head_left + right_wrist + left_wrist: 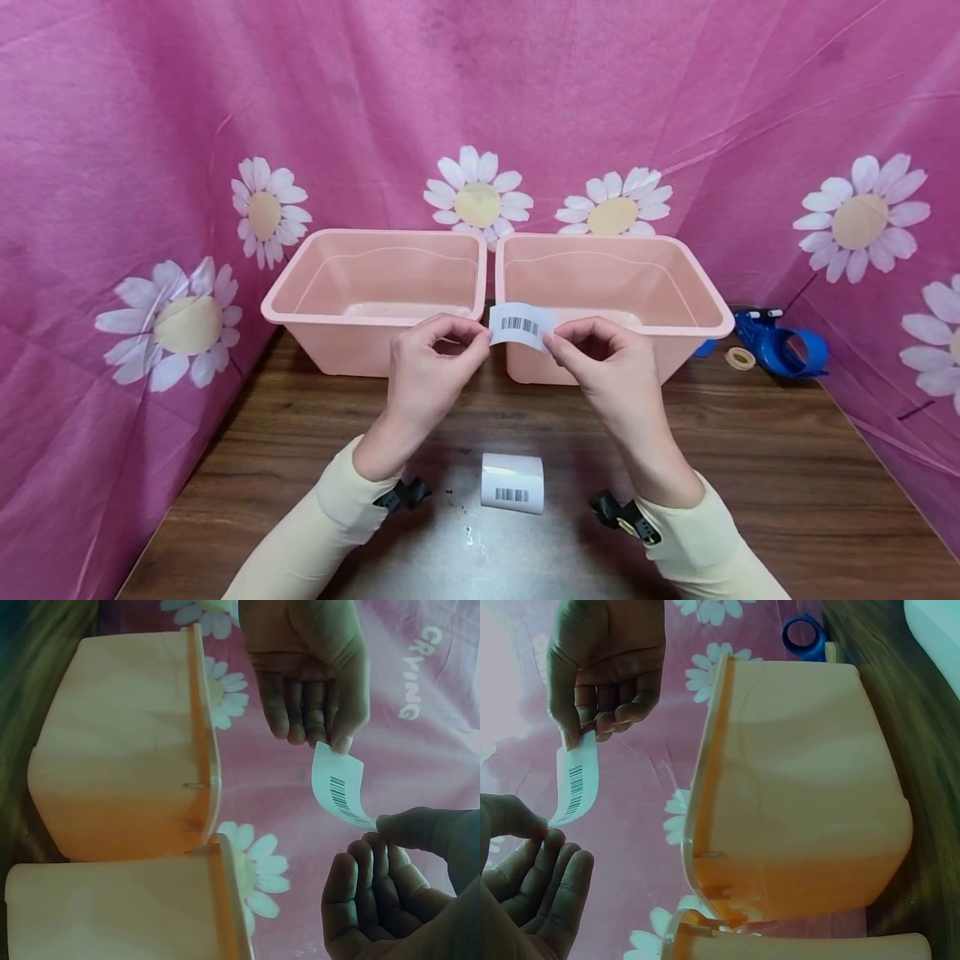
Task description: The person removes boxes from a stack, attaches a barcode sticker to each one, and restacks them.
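Note:
A white barcode label point(519, 325) is stretched between both hands, bowed into a curve, in front of the gap between two pink bins. My left hand point(435, 367) pinches its left end between thumb and index finger. At the other end, the thumb and index finger of my right hand point(611, 367) pinch its edge. Both wrist views show the label point(576, 780) curving between the two hands, its barcode facing outward. Below the hands, a roll of barcode labels point(512, 482) lies on its side on the wooden table.
The left pink bin point(352, 342) and the right pink bin point(540, 367) stand side by side at the back. To their right sit a blue tape dispenser point(787, 354) and a small tan tape ring point(740, 358). A pink flowered cloth point(360, 108) hangs behind the brown table point(750, 450).

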`<action>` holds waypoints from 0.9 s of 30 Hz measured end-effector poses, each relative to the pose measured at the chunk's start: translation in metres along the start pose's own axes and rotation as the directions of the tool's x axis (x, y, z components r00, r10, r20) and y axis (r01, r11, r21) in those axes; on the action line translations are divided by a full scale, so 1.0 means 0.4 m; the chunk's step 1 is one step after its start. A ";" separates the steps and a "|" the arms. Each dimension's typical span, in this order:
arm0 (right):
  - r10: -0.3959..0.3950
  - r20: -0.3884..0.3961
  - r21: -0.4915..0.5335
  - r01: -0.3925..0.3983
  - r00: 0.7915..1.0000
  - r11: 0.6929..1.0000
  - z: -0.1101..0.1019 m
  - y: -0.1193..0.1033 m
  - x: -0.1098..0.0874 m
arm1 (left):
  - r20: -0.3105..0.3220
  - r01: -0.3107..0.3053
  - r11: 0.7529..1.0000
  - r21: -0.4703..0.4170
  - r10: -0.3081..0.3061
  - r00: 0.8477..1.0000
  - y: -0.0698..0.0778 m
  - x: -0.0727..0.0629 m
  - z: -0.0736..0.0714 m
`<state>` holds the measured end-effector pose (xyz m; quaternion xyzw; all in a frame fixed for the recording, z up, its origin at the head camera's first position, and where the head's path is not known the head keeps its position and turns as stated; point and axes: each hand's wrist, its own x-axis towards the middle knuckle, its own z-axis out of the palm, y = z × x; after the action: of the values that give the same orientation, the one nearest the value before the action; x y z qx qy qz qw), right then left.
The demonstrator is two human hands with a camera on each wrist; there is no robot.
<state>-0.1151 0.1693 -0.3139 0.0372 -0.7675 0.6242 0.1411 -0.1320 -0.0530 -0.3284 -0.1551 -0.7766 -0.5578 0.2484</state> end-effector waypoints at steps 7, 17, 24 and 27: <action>0.031 0.045 -0.042 -0.029 0.999 0.999 0.048 0.030 0.015 | -0.002 0.031 0.998 0.050 -0.031 1.000 -0.044 -0.001 -0.024; 0.075 0.144 -0.110 -0.059 0.987 0.992 0.172 0.087 0.034 | -0.043 0.041 0.976 0.215 -0.033 0.999 -0.122 -0.028 -0.114; 0.012 0.280 -0.160 0.035 0.960 0.987 0.284 0.088 0.027 | -0.109 0.048 0.946 0.321 -0.013 0.994 -0.172 -0.066 -0.190; -0.011 0.309 -0.194 0.074 0.951 0.978 0.322 0.086 0.022 | -0.145 0.065 0.937 0.344 -0.016 0.989 -0.191 -0.077 -0.215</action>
<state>-0.1533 0.0531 -0.3675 0.1356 -0.8388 0.5260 0.0367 -0.1276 -0.1583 -0.3841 -0.0534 -0.8465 -0.4264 0.3142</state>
